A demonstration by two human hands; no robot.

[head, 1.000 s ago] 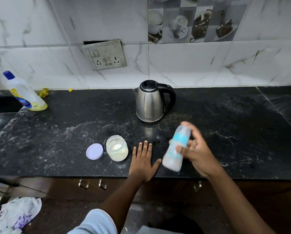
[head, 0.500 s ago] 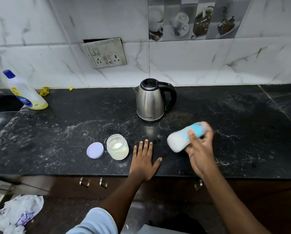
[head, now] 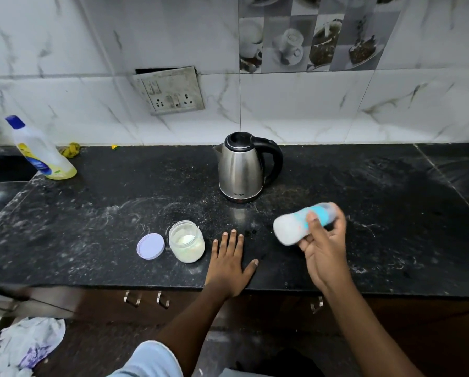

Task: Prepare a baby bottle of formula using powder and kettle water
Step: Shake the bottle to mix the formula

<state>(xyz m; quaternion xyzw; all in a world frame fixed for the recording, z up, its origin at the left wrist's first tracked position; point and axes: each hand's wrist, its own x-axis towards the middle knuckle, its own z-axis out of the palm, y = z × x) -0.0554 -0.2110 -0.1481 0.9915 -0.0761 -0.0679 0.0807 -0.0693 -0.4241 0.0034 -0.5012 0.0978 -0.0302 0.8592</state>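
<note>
Right hand (head: 326,250) grip clenched on baby bottle (head: 304,223), held tilted almost sideways above the surface, right of the kettle (head: 244,167); blurred, looks like mixing by shaking. Left hand (head: 229,265) flat on surface, grip released. Powder jar (head: 187,244) open, lid (head: 150,246) beside it. Likely late stage: powder and water seem in; closing jar left.

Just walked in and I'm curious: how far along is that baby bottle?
Nearly done, it seems. The bottle looks milky, so powder and water seem to be in. The right hand holds it on its side above the counter, blurred, probably shaking it. The left hand lies flat on the counter. Left to do: the jar is open, its lid beside it.
</note>
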